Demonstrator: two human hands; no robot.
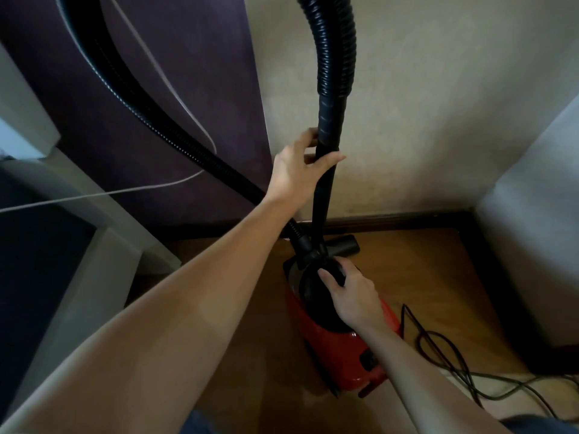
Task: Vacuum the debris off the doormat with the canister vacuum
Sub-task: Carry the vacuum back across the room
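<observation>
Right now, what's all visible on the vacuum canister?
The canister is glossy red plastic with a black top, sitting on the wood floor near the wall. A black ribbed hose plugs into its far end. The right hand grips its black top; the left hand holds the wand above it. A dark cord lies looped on the floor beside it.

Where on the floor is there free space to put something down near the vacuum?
Bare floor lies right of the canister, bordered by the floor head, the baseboard and the pale wall at right. A narrower strip lies left of the canister, partly hidden by the left arm. Crowded: the cord loops at lower right.
</observation>
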